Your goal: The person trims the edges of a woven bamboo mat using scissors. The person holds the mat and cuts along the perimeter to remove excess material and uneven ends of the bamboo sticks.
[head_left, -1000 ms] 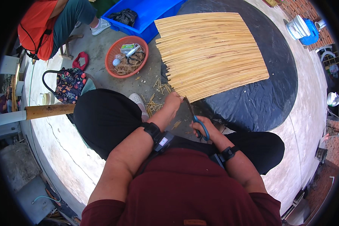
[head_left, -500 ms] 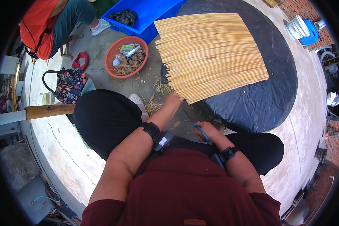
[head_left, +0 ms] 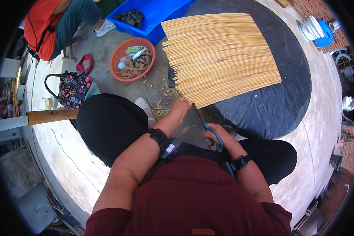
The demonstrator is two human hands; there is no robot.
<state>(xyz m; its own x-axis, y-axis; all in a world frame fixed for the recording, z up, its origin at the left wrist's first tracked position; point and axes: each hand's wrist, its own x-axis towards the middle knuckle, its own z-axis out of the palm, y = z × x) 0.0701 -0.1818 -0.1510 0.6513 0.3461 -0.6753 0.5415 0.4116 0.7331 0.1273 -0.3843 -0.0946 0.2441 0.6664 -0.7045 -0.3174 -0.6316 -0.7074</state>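
Note:
A mat of thin straw-coloured sticks [head_left: 224, 55] lies on a round surface covered in black plastic sheet [head_left: 259, 112]. Its left edge is uneven, with stick ends jutting out. My left hand [head_left: 180, 107] is closed in a pinch at the mat's near left corner; the fingertips are small and partly hidden. Blue-handled scissors [head_left: 219, 141] sit in my right hand [head_left: 213, 133], fingers wrapped through the loops. Their dark blades point up and left, with the tips close to the pinched corner. Whether the blades touch a stick is too small to tell.
Cut stick pieces [head_left: 158, 110] litter the floor beside my shoe. An orange basket [head_left: 115, 65] holds fibres and small items, near a blue tub [head_left: 157, 33]. A floral bag [head_left: 72, 90] stands left of my knee. Another person [head_left: 43, 35] sits at the upper left.
The scissors and my right hand have moved slightly up and left, bringing the blades to the mat corner. The handle loops now show more fully. My left hand stays nearly in place.

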